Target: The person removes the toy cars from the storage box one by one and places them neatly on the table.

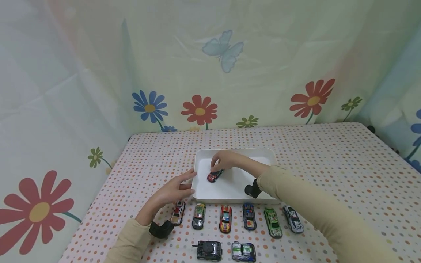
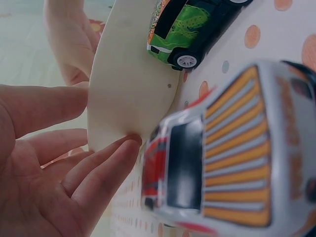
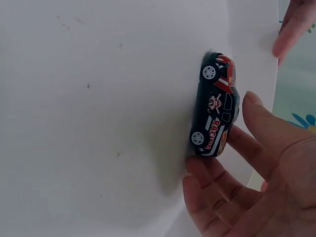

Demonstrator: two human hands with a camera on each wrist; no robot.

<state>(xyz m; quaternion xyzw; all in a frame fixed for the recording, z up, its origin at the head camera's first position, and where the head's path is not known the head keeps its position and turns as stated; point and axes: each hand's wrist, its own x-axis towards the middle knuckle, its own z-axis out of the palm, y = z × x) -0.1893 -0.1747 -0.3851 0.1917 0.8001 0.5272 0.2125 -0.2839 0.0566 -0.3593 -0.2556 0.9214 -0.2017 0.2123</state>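
In the head view, a small black and red toy car (image 1: pixel 215 176) stands in the left part of the white tray (image 1: pixel 236 200). My right hand (image 1: pixel 225 160) is over the car's rear. The right wrist view shows fingertips touching the rear of the toy car (image 3: pixel 216 106), with the thumb beside its roof and a small gap between them. My left hand (image 1: pixel 174 190) rests at the tray's left side. In the left wrist view, its extended fingers (image 2: pixel 106 170) touch the outer wall of the tray (image 2: pixel 131 94).
In front of the tray stands a row of several toy cars, from a white and red one (image 1: pixel 178 213) to a white and black one (image 1: pixel 293 219). Nearer lie a black toy tank (image 1: pixel 209 250) and a green and white car (image 1: pixel 243 251). The table (image 1: pixel 329 164) has a dotted cover.
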